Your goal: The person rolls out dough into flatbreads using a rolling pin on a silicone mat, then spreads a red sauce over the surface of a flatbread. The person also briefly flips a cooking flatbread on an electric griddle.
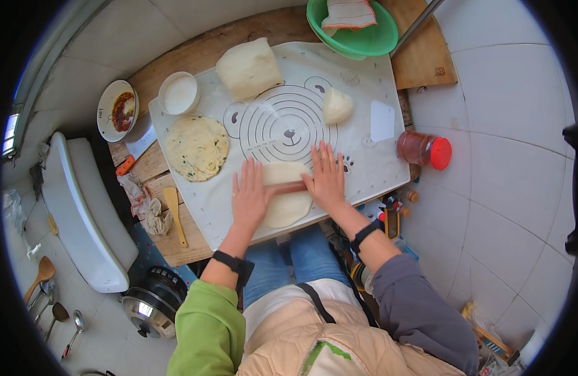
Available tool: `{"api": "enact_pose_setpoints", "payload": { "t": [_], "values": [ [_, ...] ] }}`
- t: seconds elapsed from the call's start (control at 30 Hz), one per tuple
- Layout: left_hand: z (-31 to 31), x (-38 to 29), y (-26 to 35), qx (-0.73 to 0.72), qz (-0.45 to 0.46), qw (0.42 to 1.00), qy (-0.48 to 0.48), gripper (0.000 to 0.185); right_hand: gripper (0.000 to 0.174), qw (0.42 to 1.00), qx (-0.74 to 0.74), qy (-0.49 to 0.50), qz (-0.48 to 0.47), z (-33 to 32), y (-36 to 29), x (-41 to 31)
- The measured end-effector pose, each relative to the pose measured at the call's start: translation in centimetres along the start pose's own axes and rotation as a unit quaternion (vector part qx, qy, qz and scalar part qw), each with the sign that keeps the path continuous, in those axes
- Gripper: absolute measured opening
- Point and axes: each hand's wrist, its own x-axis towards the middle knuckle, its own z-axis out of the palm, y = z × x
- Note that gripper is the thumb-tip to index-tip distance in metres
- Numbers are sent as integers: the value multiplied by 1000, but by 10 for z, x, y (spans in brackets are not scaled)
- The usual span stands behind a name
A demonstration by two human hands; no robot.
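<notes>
A rolling pin (289, 187) lies across a flattened sheet of dough (287, 209) near the front edge of a white baking mat (364, 185). My left hand (249, 195) and my right hand (327, 181) rest palm down on its two ends, fingers extended forward. Whether either palm grips it cannot be told. To the left of my left hand is a round flatbread with green specks (197, 149). Farther back on the mat are a large block of dough (249, 68) and a small dough piece (337, 106). A white scraper (382, 121) lies at the right.
A bowl of white powder (179, 93) and a bowl of reddish seasoning (123, 111) stand at the back left. A cleaver (141, 141), crumpled cloths (148, 207) and a wooden spatula (176, 217) lie left. A green basin (364, 33) and a red-lidded jar (423, 149) are at the right.
</notes>
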Motion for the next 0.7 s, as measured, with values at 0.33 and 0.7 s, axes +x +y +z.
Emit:
{"api": "enact_pose_setpoints", "payload": {
  "t": [0.33,0.7],
  "values": [
    [-11,91,-19,11,7,990,144,82,73,981,11,165,-101,3,21,113],
    [6,-14,12,-97,54,991,73,81,73,991,94,73,-61,1,20,4]
  ]
}}
